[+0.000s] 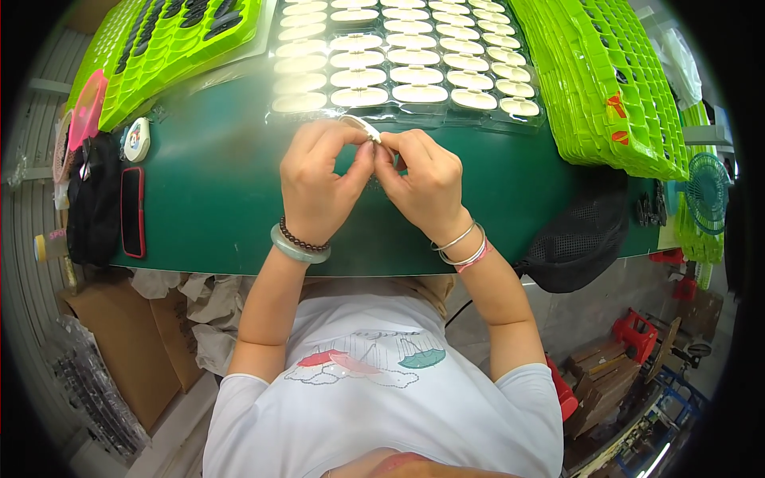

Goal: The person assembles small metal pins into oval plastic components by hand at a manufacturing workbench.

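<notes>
A small white, curved oval piece (361,126) is pinched between my two hands over the near side of the clear tray. My left hand (319,166) grips it with thumb and forefinger. My right hand (429,169) meets it from the other side, fingertips pressed together at its lower end. The fingers hide part of the piece. Just beyond my hands lies a clear plastic tray (446,117) with rows of cream-coloured oval pieces (359,96).
A stack of bright green trays (637,103) stands on the right, beside a black mesh cap (578,239). On the left are a green tray (127,99) holding black parts, a round-cornered white case (137,139) and a phone with a red edge (133,213) on the green tabletop (207,191).
</notes>
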`<state>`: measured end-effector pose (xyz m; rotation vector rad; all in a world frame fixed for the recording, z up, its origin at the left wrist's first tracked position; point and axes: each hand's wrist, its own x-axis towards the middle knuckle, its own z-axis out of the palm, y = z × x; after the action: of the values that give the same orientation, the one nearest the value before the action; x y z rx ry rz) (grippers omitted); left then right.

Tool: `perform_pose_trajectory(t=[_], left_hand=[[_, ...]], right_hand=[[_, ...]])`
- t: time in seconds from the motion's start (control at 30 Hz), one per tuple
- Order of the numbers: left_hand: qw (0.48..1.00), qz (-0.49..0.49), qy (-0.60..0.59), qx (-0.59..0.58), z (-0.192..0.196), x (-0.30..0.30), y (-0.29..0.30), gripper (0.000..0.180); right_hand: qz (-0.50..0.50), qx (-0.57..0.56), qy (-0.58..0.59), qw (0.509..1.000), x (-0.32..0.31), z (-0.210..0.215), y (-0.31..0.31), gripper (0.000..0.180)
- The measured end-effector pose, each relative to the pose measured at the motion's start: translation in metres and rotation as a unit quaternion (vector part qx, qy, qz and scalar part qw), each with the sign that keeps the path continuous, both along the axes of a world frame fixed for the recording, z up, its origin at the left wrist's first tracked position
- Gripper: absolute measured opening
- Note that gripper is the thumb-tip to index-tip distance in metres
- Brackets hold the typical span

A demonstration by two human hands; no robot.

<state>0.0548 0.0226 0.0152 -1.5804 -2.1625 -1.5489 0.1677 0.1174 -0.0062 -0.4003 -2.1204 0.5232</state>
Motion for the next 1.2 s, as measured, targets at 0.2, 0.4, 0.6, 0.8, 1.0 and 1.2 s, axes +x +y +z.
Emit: perform_pose_trajectory(t=[0.2, 0.4, 0.6, 0.8, 1.0, 1.2], left_hand=[[1.000, 0.002, 0.005, 0.011, 0.005, -0.002, -0.007, 0.013], [0.999, 0.045, 0.000, -0.003, 0.008, -0.026, -0.028, 0.014], [1.000, 0.011, -0.016, -0.005, 0.010, -0.024, -0.029, 0.014], [0.998, -0.021, 0.064, -0.008, 0.004, -0.020, -0.026, 0.020], [0.994, -0.027, 0.100, -0.047, -0.002, -0.016, -0.024, 0.023], [0.991, -0.030, 0.104, -0.074, -0.004, -0.016, -0.022, 0.022]], right_hand=[[0.001, -0.009, -0.008, 1.000, 0.001, 0.002, 0.000, 0.015], [-0.039, -0.079, -0.027, 0.996, -0.006, 0.024, 0.018, 0.006], [-0.016, -0.178, -0.063, 0.982, -0.011, 0.027, 0.012, 0.006], [0.001, -0.191, -0.055, 0.980, -0.014, 0.017, -0.006, 0.008], [0.012, -0.216, -0.041, 0.975, -0.013, 0.011, -0.010, 0.007], [0.018, -0.204, -0.034, 0.978, -0.011, 0.006, -0.011, 0.008]])
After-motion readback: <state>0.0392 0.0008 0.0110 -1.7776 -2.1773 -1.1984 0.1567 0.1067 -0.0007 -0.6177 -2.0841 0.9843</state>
